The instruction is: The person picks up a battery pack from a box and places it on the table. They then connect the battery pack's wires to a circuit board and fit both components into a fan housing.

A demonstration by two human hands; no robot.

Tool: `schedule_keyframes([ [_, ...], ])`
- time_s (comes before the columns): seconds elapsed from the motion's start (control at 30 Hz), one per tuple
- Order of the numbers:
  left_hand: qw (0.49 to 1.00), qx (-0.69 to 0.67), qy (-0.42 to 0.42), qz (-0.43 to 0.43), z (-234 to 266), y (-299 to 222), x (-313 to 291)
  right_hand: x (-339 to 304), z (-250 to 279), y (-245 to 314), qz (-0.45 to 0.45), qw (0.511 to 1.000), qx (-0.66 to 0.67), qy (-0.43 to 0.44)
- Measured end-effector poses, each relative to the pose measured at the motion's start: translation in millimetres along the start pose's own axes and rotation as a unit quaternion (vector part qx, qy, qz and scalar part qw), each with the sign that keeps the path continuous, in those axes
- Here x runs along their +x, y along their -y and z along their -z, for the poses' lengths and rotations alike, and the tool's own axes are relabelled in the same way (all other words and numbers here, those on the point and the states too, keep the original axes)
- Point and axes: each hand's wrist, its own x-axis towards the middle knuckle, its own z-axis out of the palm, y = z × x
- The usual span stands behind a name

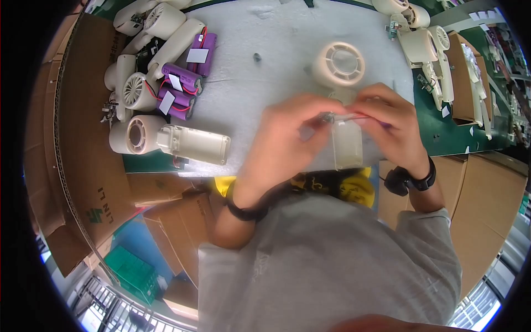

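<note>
Both hands meet over a cream-white handheld fan housing, whose round slotted head (342, 65) lies on the work mat beyond them. Its open handle shell (347, 149) points back toward me. My left hand (290, 138) is closed in a pinch on a small greyish part (327, 117), too blurred to name. From there a thin reddish wire (357, 116) runs to my right hand (391, 122), whose fingers are pinched on it. A bit of purple (385, 125) shows beneath the right fingers; most of it is hidden.
At left lie purple battery packs (178, 94) with red wires, beside piled fan housings (164, 21) and another opened housing (193, 145). More white fan parts (417, 45) sit at right, near a cardboard box (464, 80). A large carton (91, 127) borders the table's left.
</note>
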Motion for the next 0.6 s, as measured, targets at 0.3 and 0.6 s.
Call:
schedule_keyframes([
  [0.3,0.996,-0.089,0.021,0.005,2,4,-4,-1,-10,3,0.068,0.994,-0.071,-0.049],
  [0.6,0.992,-0.129,-0.003,0.004,5,5,0,3,-2,0,0.101,0.988,-0.114,0.01],
])
